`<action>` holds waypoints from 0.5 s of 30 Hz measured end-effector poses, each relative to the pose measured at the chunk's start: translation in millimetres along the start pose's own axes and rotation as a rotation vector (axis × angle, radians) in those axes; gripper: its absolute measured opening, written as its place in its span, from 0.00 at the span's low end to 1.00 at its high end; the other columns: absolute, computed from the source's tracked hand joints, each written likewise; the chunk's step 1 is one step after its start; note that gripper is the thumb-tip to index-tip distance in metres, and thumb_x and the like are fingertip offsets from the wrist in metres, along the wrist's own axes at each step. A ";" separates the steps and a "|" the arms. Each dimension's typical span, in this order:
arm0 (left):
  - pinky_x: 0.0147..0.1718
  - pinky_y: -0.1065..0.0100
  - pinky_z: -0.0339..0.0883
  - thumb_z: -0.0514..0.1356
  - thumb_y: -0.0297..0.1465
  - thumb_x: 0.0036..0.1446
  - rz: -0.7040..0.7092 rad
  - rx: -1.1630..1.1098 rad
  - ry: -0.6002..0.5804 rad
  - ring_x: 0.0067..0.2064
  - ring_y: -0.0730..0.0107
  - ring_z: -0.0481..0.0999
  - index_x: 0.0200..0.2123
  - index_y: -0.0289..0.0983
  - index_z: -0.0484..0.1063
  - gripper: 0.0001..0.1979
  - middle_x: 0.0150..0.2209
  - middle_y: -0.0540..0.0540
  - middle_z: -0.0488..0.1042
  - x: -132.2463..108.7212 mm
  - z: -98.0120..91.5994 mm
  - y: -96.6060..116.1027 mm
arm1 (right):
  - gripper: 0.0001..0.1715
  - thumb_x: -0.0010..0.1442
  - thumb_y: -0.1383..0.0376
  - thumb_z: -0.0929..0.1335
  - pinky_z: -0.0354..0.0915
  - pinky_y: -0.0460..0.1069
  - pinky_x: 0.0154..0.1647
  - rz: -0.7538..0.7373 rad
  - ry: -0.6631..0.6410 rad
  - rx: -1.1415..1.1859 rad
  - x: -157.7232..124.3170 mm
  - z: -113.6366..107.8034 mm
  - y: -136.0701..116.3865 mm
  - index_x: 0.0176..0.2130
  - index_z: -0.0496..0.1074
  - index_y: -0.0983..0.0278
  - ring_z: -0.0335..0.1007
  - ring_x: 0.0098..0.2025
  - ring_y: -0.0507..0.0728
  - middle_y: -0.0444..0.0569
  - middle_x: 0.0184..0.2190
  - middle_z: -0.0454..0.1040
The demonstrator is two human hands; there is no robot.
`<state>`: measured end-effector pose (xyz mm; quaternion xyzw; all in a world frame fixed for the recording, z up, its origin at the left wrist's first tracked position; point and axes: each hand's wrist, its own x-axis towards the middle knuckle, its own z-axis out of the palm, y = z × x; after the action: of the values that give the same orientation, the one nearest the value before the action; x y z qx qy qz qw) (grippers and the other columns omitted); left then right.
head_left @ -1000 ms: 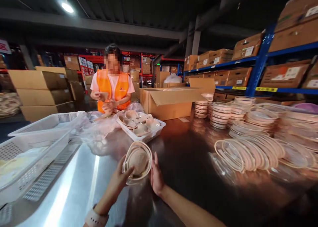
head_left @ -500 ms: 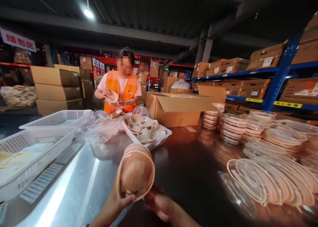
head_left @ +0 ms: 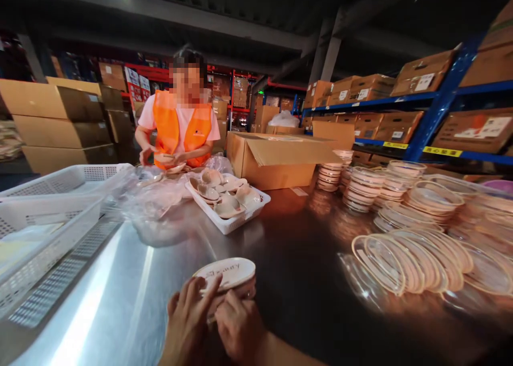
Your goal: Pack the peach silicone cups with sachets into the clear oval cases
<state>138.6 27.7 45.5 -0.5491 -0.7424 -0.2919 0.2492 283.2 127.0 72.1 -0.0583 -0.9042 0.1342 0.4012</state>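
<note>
A stack of oval packages (head_left: 236,270) is held between my hands over the near part of the metal table. The top face is white with dark script lettering, and a beige side shows below it. My left hand (head_left: 189,310) is closed around the left end, with fingers resting on the top. My right hand (head_left: 239,320) has its fingers curled against the near side; its fingertips are hidden. Beyond the packages, a white tray (head_left: 230,227) holds several beige cup-shaped pads (head_left: 228,204).
Stacks of oval packages (head_left: 364,189) and a fanned row (head_left: 409,262) lie to the right. White perforated baskets (head_left: 86,211), plastic bags (head_left: 152,200) and an open carton (head_left: 276,168) stand around. Across the table, a co-worker in an orange vest (head_left: 186,123) handles a beige pad.
The packages have turned from showing a domed beige side to showing the white lettered face. My right hand has come onto them. The view has shifted, and the co-worker's hands have lowered.
</note>
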 end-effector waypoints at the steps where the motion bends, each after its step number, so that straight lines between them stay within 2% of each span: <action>1: 0.46 0.55 0.70 0.54 0.19 0.58 -0.045 -0.104 0.002 0.54 0.55 0.76 0.62 0.48 0.70 0.31 0.53 0.42 0.77 3.7 -1.5 -3.1 | 0.18 0.68 0.63 0.58 0.70 0.54 0.34 0.035 0.032 0.059 2.1 -2.5 3.8 0.40 0.75 0.58 0.74 0.33 0.61 0.52 0.33 0.77; 2: 0.47 0.55 0.71 0.56 0.25 0.60 -0.104 -0.224 0.023 0.53 0.54 0.76 0.60 0.46 0.72 0.26 0.53 0.41 0.77 9.4 -3.3 -8.5 | 0.17 0.68 0.61 0.58 0.71 0.54 0.39 0.138 0.110 0.156 5.7 -6.1 10.8 0.43 0.74 0.58 0.75 0.37 0.61 0.52 0.36 0.77; 3: 0.47 0.53 0.71 0.58 0.32 0.61 -0.178 -0.352 0.058 0.53 0.53 0.77 0.58 0.43 0.74 0.21 0.52 0.39 0.77 16.3 -5.6 -15.2 | 0.16 0.67 0.58 0.60 0.71 0.54 0.44 0.303 0.207 0.291 10.1 -9.7 20.0 0.45 0.74 0.58 0.74 0.41 0.60 0.51 0.39 0.77; 5: 0.50 0.52 0.72 0.58 0.47 0.60 -0.354 -0.606 0.110 0.53 0.51 0.77 0.50 0.39 0.79 0.23 0.50 0.38 0.79 30.6 -11.3 -28.0 | 0.21 0.60 0.48 0.67 0.70 0.53 0.44 0.688 0.333 0.605 18.3 -13.2 39.7 0.42 0.74 0.60 0.73 0.42 0.59 0.50 0.39 0.76; 6: 0.51 0.52 0.72 0.57 0.52 0.58 -0.445 -0.721 0.100 0.52 0.50 0.78 0.46 0.39 0.80 0.26 0.48 0.39 0.81 36.7 -14.8 -32.4 | 0.25 0.54 0.44 0.70 0.70 0.51 0.39 0.841 0.323 0.748 21.0 -12.3 47.7 0.39 0.73 0.61 0.72 0.38 0.58 0.49 0.36 0.76; 8: 0.50 0.52 0.74 0.56 0.59 0.54 -0.617 -0.900 0.022 0.47 0.50 0.80 0.40 0.37 0.81 0.32 0.41 0.40 0.83 45.3 -21.9 -35.4 | 0.29 0.47 0.40 0.73 0.66 0.47 0.27 1.011 0.205 0.943 22.5 -6.3 56.5 0.33 0.71 0.62 0.67 0.26 0.53 0.43 0.27 0.72; 10: 0.48 0.53 0.75 0.56 0.64 0.49 -0.731 -0.999 -0.039 0.40 0.51 0.81 0.37 0.36 0.82 0.37 0.34 0.41 0.83 49.2 -27.6 -33.0 | 0.32 0.44 0.39 0.74 0.58 0.45 0.19 1.053 0.115 0.993 20.8 0.4 55.1 0.32 0.72 0.62 0.59 0.19 0.50 0.39 0.20 0.67; 12: 0.49 0.53 0.75 0.58 0.66 0.44 -0.790 -1.022 -0.022 0.40 0.50 0.81 0.34 0.36 0.82 0.38 0.33 0.41 0.83 49.9 -30.5 -29.5 | 0.37 0.39 0.37 0.76 0.60 0.45 0.19 1.032 0.082 1.050 19.7 2.2 46.6 0.34 0.74 0.63 0.60 0.19 0.50 0.40 0.21 0.69; 13: 0.51 0.53 0.74 0.59 0.66 0.43 -0.801 -1.020 -0.001 0.43 0.49 0.81 0.34 0.36 0.82 0.38 0.35 0.40 0.84 49.5 -30.8 -28.4 | 0.39 0.38 0.36 0.77 0.64 0.47 0.23 0.975 0.073 1.084 20.2 0.8 41.1 0.35 0.75 0.63 0.65 0.22 0.52 0.43 0.24 0.72; 15: 0.55 0.52 0.71 0.61 0.65 0.41 -0.820 -1.025 0.027 0.49 0.46 0.80 0.35 0.37 0.82 0.38 0.40 0.40 0.84 47.9 -29.4 -27.7 | 0.41 0.36 0.36 0.78 0.72 0.52 0.39 0.788 0.054 1.132 23.0 -5.3 30.4 0.40 0.78 0.61 0.74 0.35 0.58 0.49 0.35 0.78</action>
<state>100.4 32.8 94.9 -0.2672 -0.6551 -0.6869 -0.1662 271.6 162.1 83.1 -0.1675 -0.5961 0.7198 0.3137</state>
